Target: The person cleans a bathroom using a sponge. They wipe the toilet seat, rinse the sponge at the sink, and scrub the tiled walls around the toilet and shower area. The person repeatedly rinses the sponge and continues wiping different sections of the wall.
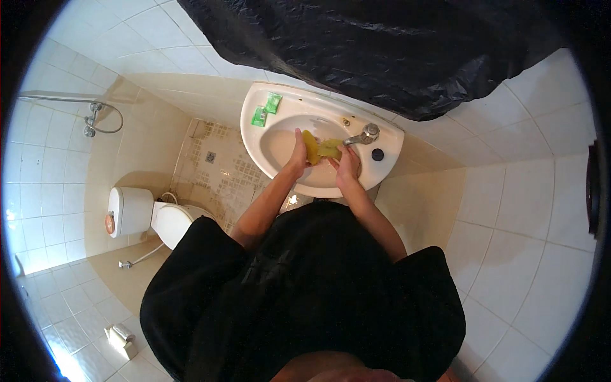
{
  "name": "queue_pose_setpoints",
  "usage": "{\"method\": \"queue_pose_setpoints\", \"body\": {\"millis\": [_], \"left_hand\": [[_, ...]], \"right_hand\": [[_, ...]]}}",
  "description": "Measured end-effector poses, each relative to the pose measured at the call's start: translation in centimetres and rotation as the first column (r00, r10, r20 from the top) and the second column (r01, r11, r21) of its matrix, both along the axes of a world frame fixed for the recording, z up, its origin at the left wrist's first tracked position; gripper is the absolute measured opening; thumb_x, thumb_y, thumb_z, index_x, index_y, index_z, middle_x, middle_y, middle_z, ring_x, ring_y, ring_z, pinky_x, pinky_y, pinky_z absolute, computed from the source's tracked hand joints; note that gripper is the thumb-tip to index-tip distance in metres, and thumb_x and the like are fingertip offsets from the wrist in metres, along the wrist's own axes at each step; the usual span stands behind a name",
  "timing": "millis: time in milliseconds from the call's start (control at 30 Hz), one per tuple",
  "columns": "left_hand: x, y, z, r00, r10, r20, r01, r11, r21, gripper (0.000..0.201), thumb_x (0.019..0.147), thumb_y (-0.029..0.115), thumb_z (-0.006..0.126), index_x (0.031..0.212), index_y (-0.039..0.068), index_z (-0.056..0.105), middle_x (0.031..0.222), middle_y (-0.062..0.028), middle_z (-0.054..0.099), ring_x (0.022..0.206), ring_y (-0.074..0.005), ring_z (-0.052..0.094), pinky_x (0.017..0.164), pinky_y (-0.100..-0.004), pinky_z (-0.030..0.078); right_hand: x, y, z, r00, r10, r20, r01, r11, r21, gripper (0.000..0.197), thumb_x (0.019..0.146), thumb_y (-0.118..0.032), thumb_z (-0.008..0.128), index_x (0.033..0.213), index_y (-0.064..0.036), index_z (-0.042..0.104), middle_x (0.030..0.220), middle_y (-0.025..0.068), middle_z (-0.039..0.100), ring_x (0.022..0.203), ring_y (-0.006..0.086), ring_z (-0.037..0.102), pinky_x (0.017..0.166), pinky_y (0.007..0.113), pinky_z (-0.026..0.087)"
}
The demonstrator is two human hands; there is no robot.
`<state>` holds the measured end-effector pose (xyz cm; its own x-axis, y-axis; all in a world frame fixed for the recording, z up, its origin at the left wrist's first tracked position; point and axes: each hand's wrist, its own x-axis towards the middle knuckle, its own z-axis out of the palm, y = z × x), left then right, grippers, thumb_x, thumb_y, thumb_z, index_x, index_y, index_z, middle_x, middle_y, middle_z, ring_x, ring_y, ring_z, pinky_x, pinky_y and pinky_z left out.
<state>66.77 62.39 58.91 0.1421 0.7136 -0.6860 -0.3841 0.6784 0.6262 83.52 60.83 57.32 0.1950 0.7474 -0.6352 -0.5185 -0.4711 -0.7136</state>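
Observation:
Both my hands are over the white washbasin (253, 143). My left hand (298, 156) is closed on a yellow, rounded, flattish thing (310, 147), held upright on its edge. In my right hand (346, 167) is a yellow-green piece (330, 149), its kind too small to make out. The two pieces are close together, side by side, just left of the metal tap (366, 135) and near its spout. Whether water is running I cannot tell.
Two green-and-white packets (266, 109) lie on the basin's left rim. A round black stopper (377, 155) sits on the right rim. Black plastic sheeting (382, 51) hangs on the wall beyond. A white toilet (137, 210) and a shower hose (108, 114) are at the left.

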Motion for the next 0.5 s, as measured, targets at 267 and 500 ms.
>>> {"method": "queue_pose_setpoints", "body": {"millis": [267, 500], "left_hand": [[3.0, 1.7, -3.5, 0.984, -0.151, 0.099, 0.152, 0.988, -0.007, 0.067, 0.115, 0.064, 0.027, 0.135, 0.014, 0.065, 0.128, -0.0109, 0.071, 0.117, -0.0268, 0.070, 0.093, -0.0465, 0.062], [4.9, 0.9, -4.4, 1.000, -0.013, 0.028, 0.008, 0.983, 0.181, 0.041, 0.113, 0.040, 0.044, 0.127, 0.012, 0.070, 0.114, -0.0066, 0.074, 0.105, -0.0207, 0.070, 0.093, -0.0358, 0.055]], "right_hand": [[-0.1, -0.3, -2.7, 0.999, -0.033, 0.027, 0.033, 0.999, 0.030, 0.036, 0.103, -0.026, 0.071, 0.133, -0.0075, 0.065, 0.124, 0.0058, 0.069, 0.109, 0.0186, 0.067, 0.084, 0.032, 0.057], [-0.4, -1.0, 0.8, 0.983, 0.047, 0.176, -0.040, 0.998, -0.040, 0.037, 0.105, -0.026, 0.069, 0.132, -0.0022, 0.066, 0.125, 0.0094, 0.069, 0.102, 0.0214, 0.070, 0.078, 0.034, 0.059]]}}
